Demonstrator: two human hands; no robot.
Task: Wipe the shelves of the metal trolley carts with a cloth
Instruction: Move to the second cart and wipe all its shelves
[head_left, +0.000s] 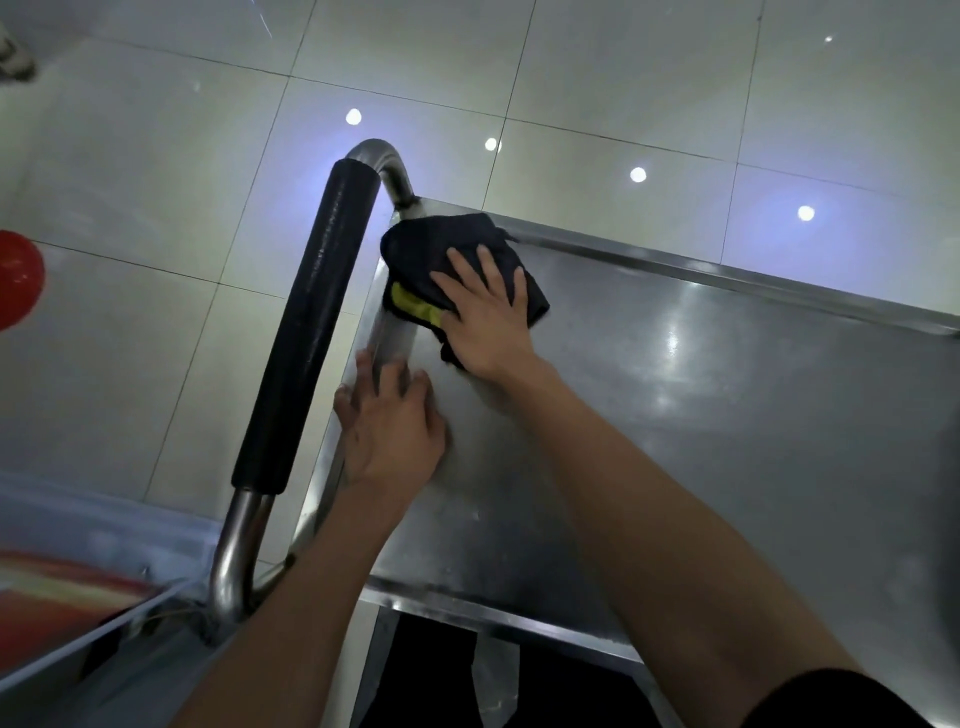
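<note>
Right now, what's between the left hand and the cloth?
Head view: only bare steel shelf lies between the left hand and the dark cloth, which the right hand presses flat.

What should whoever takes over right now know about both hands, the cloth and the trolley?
Right hand: flat on the dark cloth, pressing it into the top shelf corner by the handle.
Left hand: open, resting on the shelf's near-left edge.
Done: cannot tell how much of the shelf has been wiped.
Left: the rest of the top shelf, then any lower shelves, which are out of view.
</note>
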